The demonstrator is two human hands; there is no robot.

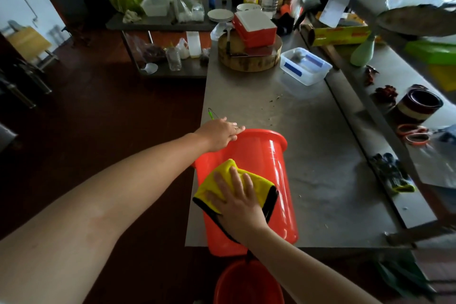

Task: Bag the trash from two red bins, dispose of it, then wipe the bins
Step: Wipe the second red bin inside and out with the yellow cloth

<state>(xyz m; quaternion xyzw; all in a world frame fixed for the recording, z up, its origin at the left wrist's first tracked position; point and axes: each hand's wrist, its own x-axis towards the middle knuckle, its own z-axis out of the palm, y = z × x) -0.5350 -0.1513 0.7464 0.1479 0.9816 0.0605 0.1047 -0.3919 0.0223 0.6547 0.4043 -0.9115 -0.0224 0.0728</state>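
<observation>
From my remote seat I judged the task to be well into its last stage. I saw no trash or bag near the hands, so the bagging and disposal looked done, and the wiping was under way. One red bin (271, 180) lay on its side on the steel table (308, 118). Its lipped end pointed toward 12 o'clock and its near end hung just over the table edge at 6 o'clock. A second red bin (237, 284) stood on the floor directly below, at 6 o'clock in the frame. I could not tell whether that one had been wiped, so I counted it as possibly left to do, along with the rest of the first bin's wall.

The right hand (237, 202) lay flat with its fingers spread and nearly straight. It pressed a yellow cloth (212, 182) against the upturned side of the bin and gripped nothing. The cloth sat between palm and plastic and stuck out toward 10 o'clock and 2 o'clock from the hand.

The left hand (220, 133) reached to the far lip, at about 11 o'clock from the right hand. Its fingers were extended and rested on the rim, steadying it rather than clutching. The bin's body ran between the two hands.
</observation>
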